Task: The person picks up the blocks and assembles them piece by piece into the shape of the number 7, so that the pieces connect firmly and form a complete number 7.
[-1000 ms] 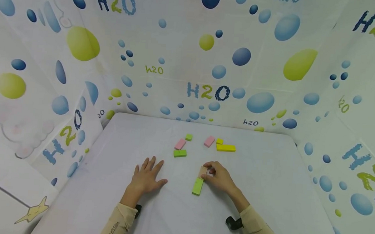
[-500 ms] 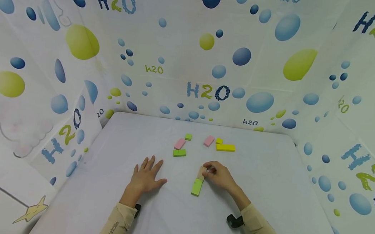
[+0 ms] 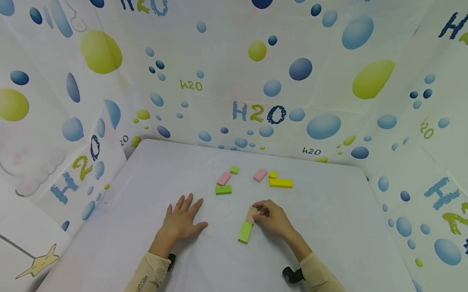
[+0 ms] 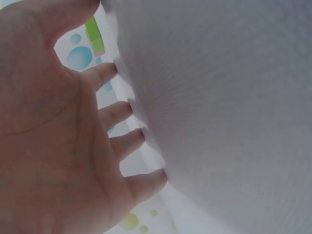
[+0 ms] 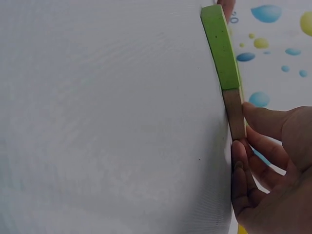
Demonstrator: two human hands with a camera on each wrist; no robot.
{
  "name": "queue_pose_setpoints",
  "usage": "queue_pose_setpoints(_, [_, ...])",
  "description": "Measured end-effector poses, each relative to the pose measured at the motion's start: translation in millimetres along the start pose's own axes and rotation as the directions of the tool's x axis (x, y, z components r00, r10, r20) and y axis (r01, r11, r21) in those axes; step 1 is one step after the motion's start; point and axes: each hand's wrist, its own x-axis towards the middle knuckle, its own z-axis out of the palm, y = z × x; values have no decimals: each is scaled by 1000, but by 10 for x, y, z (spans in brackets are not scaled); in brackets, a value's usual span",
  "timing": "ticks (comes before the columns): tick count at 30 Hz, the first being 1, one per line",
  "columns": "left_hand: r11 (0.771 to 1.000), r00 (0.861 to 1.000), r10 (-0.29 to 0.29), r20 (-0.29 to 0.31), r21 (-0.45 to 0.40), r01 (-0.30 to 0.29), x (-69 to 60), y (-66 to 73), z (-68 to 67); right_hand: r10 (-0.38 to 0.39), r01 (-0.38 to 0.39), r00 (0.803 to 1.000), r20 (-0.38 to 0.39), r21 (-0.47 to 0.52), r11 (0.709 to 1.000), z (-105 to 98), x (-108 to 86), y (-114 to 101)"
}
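Observation:
My right hand (image 3: 274, 219) holds a plain wooden block (image 3: 251, 214) between thumb and fingertips on the white table. The near end of that block meets a long green block (image 3: 245, 232), and the two lie in one line. In the right wrist view the thumb lies against the wooden block (image 5: 234, 113) and the fingertips are at its end, with the green block (image 5: 222, 48) touching its other end. To the left, my left hand (image 3: 179, 224) rests on the table with fingers spread, holding nothing. Its fingertips touch the white surface in the left wrist view.
Farther back lie a green block (image 3: 223, 190), a pink block (image 3: 223, 178) and a small green block (image 3: 234, 169). Right of them are another pink block (image 3: 260, 175), a small yellow block (image 3: 273, 175) and a long yellow block (image 3: 281, 183). Printed sheets stand behind the table (image 3: 326, 214).
The wooden block has turned slightly, coming more into line with the green block; my right hand stays on it. The left hand has stayed in place. The head view has shifted slightly.

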Motion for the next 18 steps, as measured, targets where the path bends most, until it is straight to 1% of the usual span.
queue_pose_setpoints(9, [1000, 1000, -1, 1, -6, 1, -1, 3, -11, -27, 27, 999, -18, -1, 1000, 14, -1, 19])
queue_pose_setpoints(12, [1000, 1000, -4, 9, -18, 5, -3, 12, -18, -25, 25, 999, -27, 6, 1000, 16, 3, 20])
queue_pose_setpoints(18, [1000, 999, -10, 32, -21, 11, -10, 30, -52, -19, 19, 1000, -22, 3, 1000, 31, 5, 39])
